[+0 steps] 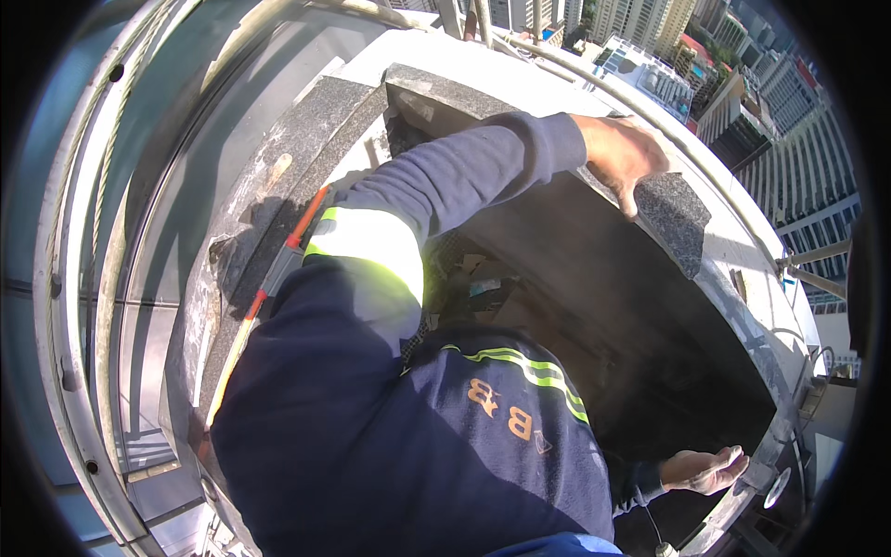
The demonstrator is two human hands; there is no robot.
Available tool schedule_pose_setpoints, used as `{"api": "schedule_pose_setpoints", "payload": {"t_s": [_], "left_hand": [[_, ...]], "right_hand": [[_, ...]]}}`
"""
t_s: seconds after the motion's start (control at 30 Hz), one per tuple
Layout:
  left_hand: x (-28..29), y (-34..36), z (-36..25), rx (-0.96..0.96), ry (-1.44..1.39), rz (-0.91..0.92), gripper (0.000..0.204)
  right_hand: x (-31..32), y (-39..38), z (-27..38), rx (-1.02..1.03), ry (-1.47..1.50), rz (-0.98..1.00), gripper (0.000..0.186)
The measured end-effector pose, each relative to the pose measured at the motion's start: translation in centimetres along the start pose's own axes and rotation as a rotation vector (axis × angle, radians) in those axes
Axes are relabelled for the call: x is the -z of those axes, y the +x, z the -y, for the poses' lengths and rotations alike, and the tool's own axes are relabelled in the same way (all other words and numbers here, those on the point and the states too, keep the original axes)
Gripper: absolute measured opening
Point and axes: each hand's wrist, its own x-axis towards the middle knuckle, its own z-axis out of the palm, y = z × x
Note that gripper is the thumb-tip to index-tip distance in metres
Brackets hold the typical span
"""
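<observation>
At the upper right of the frame sits a rough-edged stone piece (676, 218), speckled dark grey, its outline angular and its face coarse in the sunlight. It is at the top edge of a long dark panel (631, 297), smooth and shaded, which curves down toward the lower right; whether the two are joined cannot be told. The left hand (626, 158) lies over the stone piece, thumb bent down at the near side; the far fingertips are hidden, so I cannot tell how firmly it grips. At the lower right, the right hand (705, 469) is turned palm partly upward, fingers loosely curved and apart from the thumb, with nothing visible in it, near a pale rim (766, 446).

More speckled stone slabs (320, 116), streaked with whitish dust, border the recess at upper left. Rubble (487, 283) lies in the shaded centre. An orange, grey and yellow pole (302, 223) leans along the left side. A metal rail (58, 278) bows down the far left, and tall buildings (650, 28) fill the upper right.
</observation>
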Motion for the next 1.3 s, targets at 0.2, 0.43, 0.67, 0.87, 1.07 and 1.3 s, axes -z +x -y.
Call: {"api": "schedule_pose_setpoints", "payload": {"t_s": [0.2, 0.43, 0.67, 0.87, 1.07, 1.3], "left_hand": [[4.5, -19.8, 14.2, 0.176, 0.118, -0.067, 0.098], [8.9, -36.0, 25.8, 0.707, 0.053, 0.086, 0.091], [7.3, -41.9, 27.5, 0.806, -0.131, -0.201, 0.091], [7.7, -43.9, 20.4, 0.821, -0.151, -0.172, 0.087], [7.3, -49.4, 15.3, 1.165, -0.02, -0.1, 0.083], [7.8, -50.5, 9.4, 1.159, 0.03, -0.278, 0.093]], "right_hand": [[-8.5, -13.1, 9.1, -0.207, 0.078, 0.322, 0.046], [-17.2, -23.2, 14.7, -0.144, 0.211, 0.764, 0.043], [-27.2, -31.4, 20.5, 0.439, 0.261, 1.474, 0.038], [-40.5, -40.0, 25.5, 0.945, 0.388, 1.619, 0.042], [-48.8, -46.3, 27.6, 1.385, 0.219, 1.746, 0.032], [-52.2, -43.3, 25.7, 1.181, 0.512, 2.107, 0.025]]}}
